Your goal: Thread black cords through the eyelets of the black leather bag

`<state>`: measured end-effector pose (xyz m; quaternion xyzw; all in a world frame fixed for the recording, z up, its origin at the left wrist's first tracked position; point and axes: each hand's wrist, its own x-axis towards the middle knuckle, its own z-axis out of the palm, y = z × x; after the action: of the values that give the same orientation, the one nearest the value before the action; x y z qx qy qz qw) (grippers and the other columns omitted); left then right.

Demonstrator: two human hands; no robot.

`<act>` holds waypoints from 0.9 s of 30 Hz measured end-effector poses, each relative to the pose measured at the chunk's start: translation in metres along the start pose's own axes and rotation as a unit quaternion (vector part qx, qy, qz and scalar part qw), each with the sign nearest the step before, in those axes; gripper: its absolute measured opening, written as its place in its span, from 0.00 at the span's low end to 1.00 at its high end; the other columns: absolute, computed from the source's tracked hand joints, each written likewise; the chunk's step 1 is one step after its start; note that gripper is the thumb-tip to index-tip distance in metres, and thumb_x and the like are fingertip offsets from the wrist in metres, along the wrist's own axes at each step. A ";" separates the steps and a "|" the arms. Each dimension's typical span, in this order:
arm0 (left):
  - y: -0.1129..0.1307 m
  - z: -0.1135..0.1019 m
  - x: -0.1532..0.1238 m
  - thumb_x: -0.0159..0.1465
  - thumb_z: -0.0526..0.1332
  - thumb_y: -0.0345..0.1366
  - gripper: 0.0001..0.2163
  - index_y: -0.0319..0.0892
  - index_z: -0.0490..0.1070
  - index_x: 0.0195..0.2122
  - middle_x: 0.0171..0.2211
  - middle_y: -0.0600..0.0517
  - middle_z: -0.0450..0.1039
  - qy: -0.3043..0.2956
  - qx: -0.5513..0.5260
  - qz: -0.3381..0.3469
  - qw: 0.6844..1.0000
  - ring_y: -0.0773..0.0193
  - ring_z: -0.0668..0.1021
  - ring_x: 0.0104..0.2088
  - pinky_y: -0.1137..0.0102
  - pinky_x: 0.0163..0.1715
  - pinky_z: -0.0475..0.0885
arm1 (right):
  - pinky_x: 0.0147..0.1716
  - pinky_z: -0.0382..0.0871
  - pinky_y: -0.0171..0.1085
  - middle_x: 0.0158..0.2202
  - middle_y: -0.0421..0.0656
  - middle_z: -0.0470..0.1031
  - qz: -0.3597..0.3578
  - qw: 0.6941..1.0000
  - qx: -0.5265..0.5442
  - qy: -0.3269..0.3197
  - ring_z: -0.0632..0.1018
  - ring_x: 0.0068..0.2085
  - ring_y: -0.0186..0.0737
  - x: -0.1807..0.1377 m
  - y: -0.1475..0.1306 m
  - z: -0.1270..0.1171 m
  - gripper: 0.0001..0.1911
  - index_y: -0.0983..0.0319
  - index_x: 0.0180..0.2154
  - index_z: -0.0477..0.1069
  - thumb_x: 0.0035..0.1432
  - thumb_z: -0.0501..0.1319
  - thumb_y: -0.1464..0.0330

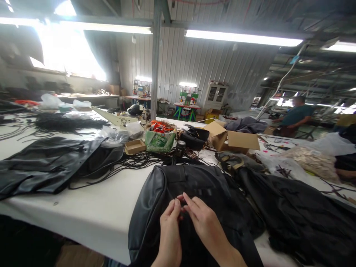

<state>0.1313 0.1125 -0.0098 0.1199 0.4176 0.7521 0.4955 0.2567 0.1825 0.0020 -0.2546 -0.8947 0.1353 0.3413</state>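
A black leather-like bag (150, 200) lies on the white table straight in front of me, its top end pointing away. Over its middle, my left hand (171, 218) is closed, thumb and forefinger pinched together. Something small and dark shows at those fingertips, too tiny to name. My right hand (200, 215) meets it from the right with fingertips close together, also pinching. What lies between the right fingers is hidden. To the right of this bag, more black material (303, 211) is piled.
Black leather-like pieces (41, 163) and thin black cords (139, 159) lie left on the table (102, 207). Behind the bag stand a green-white bag with orange material (160, 139), a small cardboard tray (135, 147) and an open carton (241, 141). A person (296, 115) stands at far right.
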 end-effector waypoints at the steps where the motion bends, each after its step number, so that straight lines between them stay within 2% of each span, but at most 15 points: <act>1: -0.001 0.000 0.000 0.56 0.82 0.61 0.32 0.43 0.88 0.52 0.53 0.42 0.84 -0.002 0.003 -0.002 1.000 0.50 0.79 0.49 0.69 0.41 0.72 | 0.46 0.88 0.43 0.48 0.49 0.80 -0.001 1.000 0.001 0.003 0.85 0.46 0.46 0.000 0.001 -0.002 0.23 0.57 0.73 0.69 0.85 0.50 0.65; 5: -0.006 0.005 0.000 0.57 0.82 0.60 0.31 0.41 0.88 0.52 0.46 0.42 0.84 -0.021 0.014 0.001 1.000 0.51 0.79 0.46 0.68 0.41 0.72 | 0.47 0.88 0.42 0.47 0.48 0.80 -0.017 0.999 -0.001 0.030 0.85 0.46 0.45 -0.003 0.004 -0.006 0.22 0.57 0.71 0.70 0.84 0.51 0.69; 8: -0.012 0.009 0.000 0.58 0.82 0.59 0.30 0.40 0.88 0.51 0.46 0.42 0.83 -0.033 -0.001 0.003 0.999 0.57 0.77 0.42 0.71 0.39 0.71 | 0.46 0.88 0.42 0.49 0.48 0.80 -0.035 0.999 -0.025 0.031 0.85 0.47 0.45 -0.007 0.006 -0.005 0.25 0.55 0.76 0.63 0.84 0.50 0.71; 11: -0.018 0.011 -0.001 0.54 0.85 0.58 0.31 0.39 0.88 0.49 0.42 0.44 0.82 -0.028 -0.026 0.000 0.999 0.61 0.74 0.37 0.73 0.36 0.70 | 0.42 0.87 0.42 0.46 0.47 0.79 -0.051 0.997 -0.061 0.026 0.85 0.43 0.45 -0.013 0.010 0.000 0.29 0.53 0.79 0.55 0.84 0.47 0.71; 16: -0.021 0.011 0.000 0.49 0.88 0.53 0.33 0.37 0.88 0.49 0.44 0.42 0.82 -0.034 -0.073 -0.038 0.996 0.59 0.78 0.40 0.74 0.37 0.73 | 0.38 0.85 0.39 0.42 0.46 0.78 -0.058 0.994 -0.093 0.024 0.84 0.40 0.44 -0.017 0.016 0.007 0.30 0.53 0.80 0.53 0.84 0.46 0.70; 19: -0.019 0.010 0.004 0.42 0.90 0.54 0.33 0.36 0.88 0.43 0.35 0.46 0.78 -0.028 -0.082 -0.056 0.995 0.62 0.75 0.34 0.75 0.32 0.72 | 0.39 0.85 0.38 0.42 0.45 0.78 -0.058 0.995 -0.078 0.024 0.84 0.40 0.43 -0.015 0.015 0.004 0.29 0.51 0.80 0.53 0.85 0.45 0.70; 24: -0.018 0.001 0.020 0.41 0.87 0.65 0.36 0.36 0.87 0.35 0.26 0.51 0.72 -0.048 -0.002 -0.030 0.998 0.67 0.71 0.27 0.76 0.26 0.67 | 0.38 0.84 0.35 0.43 0.44 0.81 -0.059 0.995 -0.076 0.039 0.85 0.40 0.41 -0.015 0.015 0.000 0.28 0.49 0.79 0.55 0.86 0.42 0.67; 27: -0.027 -0.008 0.032 0.35 0.88 0.64 0.39 0.35 0.88 0.36 0.23 0.49 0.73 -0.057 0.044 -0.052 0.996 0.64 0.72 0.23 0.73 0.22 0.67 | 0.31 0.82 0.35 0.38 0.42 0.82 -0.098 0.987 -0.106 0.075 0.86 0.34 0.41 -0.016 0.029 0.011 0.27 0.53 0.79 0.54 0.86 0.40 0.63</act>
<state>0.1287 0.1395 -0.0420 0.1623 0.4267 0.6984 0.5512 0.2698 0.1971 -0.0269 -0.2097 -0.8964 -0.0139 0.3902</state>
